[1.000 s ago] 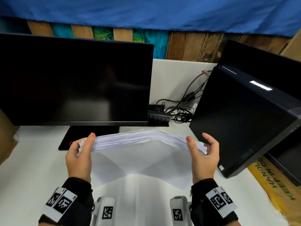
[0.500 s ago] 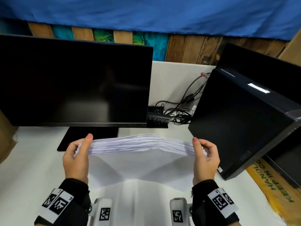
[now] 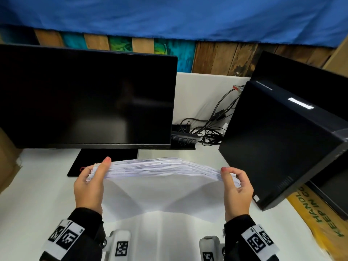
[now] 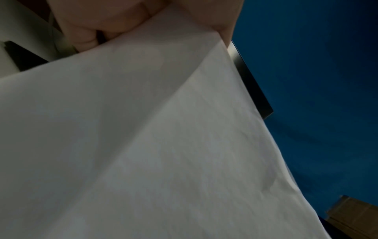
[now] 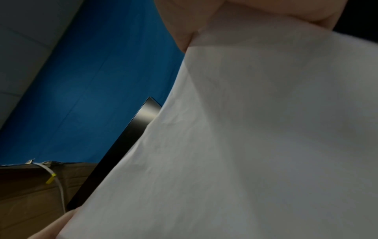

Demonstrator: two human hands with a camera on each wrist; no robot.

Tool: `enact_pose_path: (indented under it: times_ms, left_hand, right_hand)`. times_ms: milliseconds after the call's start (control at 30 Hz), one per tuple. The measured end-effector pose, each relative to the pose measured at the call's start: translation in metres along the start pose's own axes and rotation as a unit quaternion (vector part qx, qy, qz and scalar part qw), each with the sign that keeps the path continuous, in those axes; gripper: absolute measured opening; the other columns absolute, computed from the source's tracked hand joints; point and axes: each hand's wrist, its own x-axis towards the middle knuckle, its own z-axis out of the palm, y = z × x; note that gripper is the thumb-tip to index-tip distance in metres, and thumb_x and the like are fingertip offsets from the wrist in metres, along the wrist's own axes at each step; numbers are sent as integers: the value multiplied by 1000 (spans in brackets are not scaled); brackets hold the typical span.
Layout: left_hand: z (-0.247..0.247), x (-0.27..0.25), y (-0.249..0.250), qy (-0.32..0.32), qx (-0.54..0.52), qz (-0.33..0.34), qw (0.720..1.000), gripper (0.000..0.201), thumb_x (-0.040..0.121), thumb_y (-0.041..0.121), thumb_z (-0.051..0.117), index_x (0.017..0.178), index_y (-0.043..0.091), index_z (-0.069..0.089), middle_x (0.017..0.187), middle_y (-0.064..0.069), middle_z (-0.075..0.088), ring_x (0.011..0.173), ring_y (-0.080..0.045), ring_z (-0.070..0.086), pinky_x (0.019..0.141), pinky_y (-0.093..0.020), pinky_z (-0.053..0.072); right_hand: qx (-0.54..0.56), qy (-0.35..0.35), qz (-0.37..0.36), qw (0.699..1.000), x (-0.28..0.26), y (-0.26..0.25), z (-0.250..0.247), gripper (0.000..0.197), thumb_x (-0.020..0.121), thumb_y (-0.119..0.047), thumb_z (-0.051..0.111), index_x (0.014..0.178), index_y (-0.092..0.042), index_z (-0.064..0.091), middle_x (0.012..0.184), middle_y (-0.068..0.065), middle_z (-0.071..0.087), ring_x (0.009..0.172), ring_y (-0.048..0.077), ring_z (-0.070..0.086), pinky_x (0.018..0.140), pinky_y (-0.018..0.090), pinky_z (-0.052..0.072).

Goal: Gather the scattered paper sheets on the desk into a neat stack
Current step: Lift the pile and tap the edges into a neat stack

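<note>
Paper stack (image 3: 162, 167) bowed above desk (image 3: 37, 194), left hand (image 3: 88, 187) and right hand (image 3: 238, 191) each grip one end, thumbs on top.

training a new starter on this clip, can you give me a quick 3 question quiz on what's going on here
1. True or false: the paper stack lies flat on the desk.
2. Which hand grips the end of the stack nearer the black computer tower? A) left hand B) right hand C) neither
3. Fill the gap: behind the stack stands a dark, switched-off ____.

Key:
1. False. Both hands hold it up by its ends, and its middle arches upward.
2. B. The right hand pinches that end, while the left hand pinches the other end.
3. monitor
</note>
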Motion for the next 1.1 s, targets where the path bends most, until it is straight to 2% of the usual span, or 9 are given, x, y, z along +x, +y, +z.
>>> enact_pose_path:
  times_ms: [200, 333, 500, 633, 700, 800, 867, 933, 1100]
  left_hand:
    - [4, -7, 9, -23, 20, 26, 999, 19, 80, 28, 67, 66, 26, 55, 77, 10, 54, 75, -4, 50, 71, -14, 35]
    - [2, -4, 9, -21, 26, -1, 999, 19, 81, 34, 66, 69, 27, 53, 79, 14, 50, 85, -11, 49, 87, -28, 32]
    - [0, 1, 3, -35, 33, 7, 999, 19, 86, 29, 58, 70, 20, 53, 80, 3, 50, 72, -6, 45, 71, -18, 34]
    - [-11, 9, -2, -66, 39, 33, 996, 30, 83, 45, 53, 84, 18, 65, 101, -6, 58, 98, -19, 50, 100, -36, 36]
    - [-19, 9, -4, -124, 57, 55, 989, 34, 75, 52, 56, 93, 26, 66, 114, -6, 61, 108, -21, 51, 103, -37, 35]
    - [-32, 11, -6, -244, 123, 82, 958, 46, 79, 4, 67, 114, 31, 56, 108, 24, 61, 101, -5, 58, 85, -10, 47]
    - [-38, 16, -12, -271, 160, 74, 946, 68, 72, -17, 65, 117, 32, 53, 104, 16, 63, 86, 6, 64, 75, -5, 49]
    - [-39, 18, -14, -261, 187, 69, 945, 63, 70, -18, 67, 112, 28, 58, 104, 5, 68, 80, 9, 65, 72, -4, 50]
    - [-37, 23, -23, -234, 176, 44, 955, 35, 68, 1, 77, 102, 1, 66, 101, -16, 71, 86, -15, 68, 81, -18, 50]
  right_hand:
    - [12, -22, -22, 999, -2, -2, -2, 9, 83, -5, 62, 89, 1, 59, 79, 1, 58, 63, -11, 56, 61, 0, 41]
    - [-4, -21, -28, 999, 0, -2, -4, 11, 82, -8, 64, 87, 2, 61, 77, 0, 58, 65, -10, 56, 62, -1, 40]
    - [-1, -25, -25, 999, -1, 0, -5, 8, 84, -15, 62, 85, -8, 60, 82, -2, 58, 70, -8, 54, 76, 17, 41]
    - [9, -68, -20, 997, -5, -2, -8, 30, 71, -35, 68, 94, -17, 61, 95, -7, 59, 92, -2, 54, 87, 23, 40]
    - [-11, -127, -9, 992, -7, -8, -13, 41, 72, -24, 73, 109, -26, 55, 102, -14, 56, 96, -9, 53, 84, 14, 41]
    - [-70, -253, 16, 965, -1, -6, -28, 85, 69, 2, 74, 134, -36, 35, 108, -15, 54, 92, -12, 58, 79, 10, 46]
    - [-114, -283, 28, 952, 5, 0, -34, 95, 69, 4, 75, 136, -46, 29, 112, -14, 54, 94, -10, 58, 80, 10, 46]
    - [-115, -264, 41, 957, 11, 10, -36, 83, 72, 5, 71, 131, -41, 38, 110, -10, 58, 90, -9, 60, 76, 8, 47]
    - [-88, -248, 64, 962, 11, 16, -28, 28, 79, 2, 66, 88, -24, 69, 80, -9, 76, 82, 7, 70, 65, 12, 51]
